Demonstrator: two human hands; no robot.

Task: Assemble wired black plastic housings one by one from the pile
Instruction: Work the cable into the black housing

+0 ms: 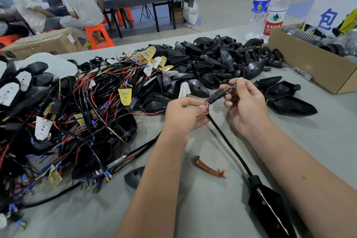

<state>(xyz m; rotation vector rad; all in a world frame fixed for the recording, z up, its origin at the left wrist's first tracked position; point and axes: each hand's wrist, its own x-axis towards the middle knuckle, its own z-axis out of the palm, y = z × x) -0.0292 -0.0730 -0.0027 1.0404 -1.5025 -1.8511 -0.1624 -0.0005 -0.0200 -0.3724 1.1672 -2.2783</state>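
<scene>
The work looks early to midway: one unit is in hand and a great deal waits. The left hand pinches the red and black wires where they leave the sleeved black cable, its grip closed on them. The right hand holds the small black ribbed plastic stem with a metal spring, grip closed round it, the blue-tipped wire ends poking out at its 1 o'clock side. The cable runs down toward 5 o'clock to a black pointed plastic housing lying on the grey counter by the right forearm.

This stem seems threaded onto the wires, not yet seated. Left of the hands, at 9 o'clock, sits the tangled pile of wired housings with white and yellow circuit boards; at 12 o'clock a heap of empty black plastic shells. An amber curved lens strip lies at 6 o'clock, unfitted. I cannot tell which pile holds finished pieces.
</scene>
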